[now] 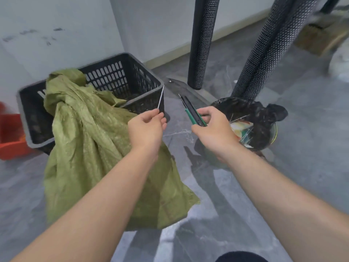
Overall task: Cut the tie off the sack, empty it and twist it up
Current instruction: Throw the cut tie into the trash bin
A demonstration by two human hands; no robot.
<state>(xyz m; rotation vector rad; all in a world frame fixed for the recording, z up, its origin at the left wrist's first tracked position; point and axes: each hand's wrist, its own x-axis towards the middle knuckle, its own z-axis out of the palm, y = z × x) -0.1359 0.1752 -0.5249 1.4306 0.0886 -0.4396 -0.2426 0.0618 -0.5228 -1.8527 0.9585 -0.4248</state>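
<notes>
Tie, a thin white strip, stands nearly upright above the left hand, whose fingertips pinch its lower end just right of the green sack. The sack slumps out of the black basket onto grey marbled floor. Right of the tie, the right hand grips a knife, blade pointing up-left toward it; a lined bin sits beyond.
</notes>
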